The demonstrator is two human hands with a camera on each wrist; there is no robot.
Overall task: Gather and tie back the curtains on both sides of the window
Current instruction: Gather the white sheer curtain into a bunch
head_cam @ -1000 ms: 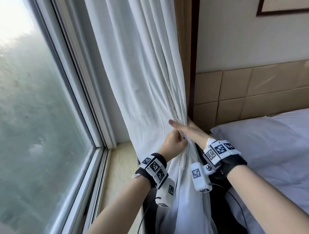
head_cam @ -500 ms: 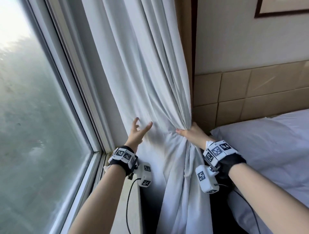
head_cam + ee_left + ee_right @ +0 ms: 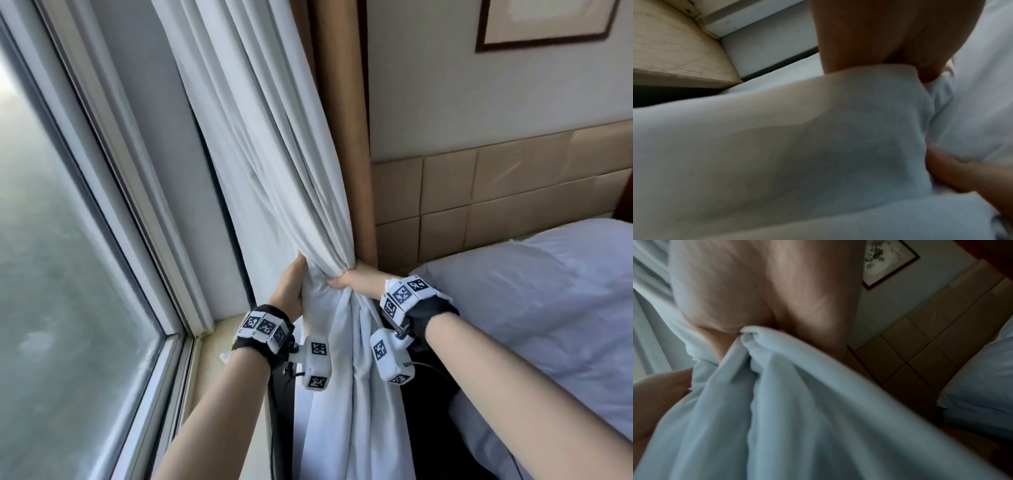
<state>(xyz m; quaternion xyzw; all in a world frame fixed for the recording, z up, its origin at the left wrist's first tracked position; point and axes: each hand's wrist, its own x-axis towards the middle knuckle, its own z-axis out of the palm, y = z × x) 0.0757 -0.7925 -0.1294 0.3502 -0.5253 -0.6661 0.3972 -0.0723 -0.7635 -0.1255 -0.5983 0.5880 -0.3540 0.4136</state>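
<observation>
Gathering stage, right-side curtain. The white curtain (image 3: 274,164) hangs between the window frame (image 3: 147,212) and a tan drape (image 3: 346,137) at the wall corner, and is drawn in to a narrow waist just above the sill (image 3: 226,346). The left hand (image 3: 291,287) cups the window-side edge of the bundle, fingers wrapped behind the cloth. The right hand (image 3: 356,279) grips the wall side, thumb across the front folds; the right wrist view shows cloth bunched into its palm. The two hands sit close together, the bundle between them. No tieback or cord is visible in any view. The next move probably calls for one hand to hold the whole bundle alone while the other finds and wraps a tie. The bed (image 3: 534,308) lies just beside.
</observation>
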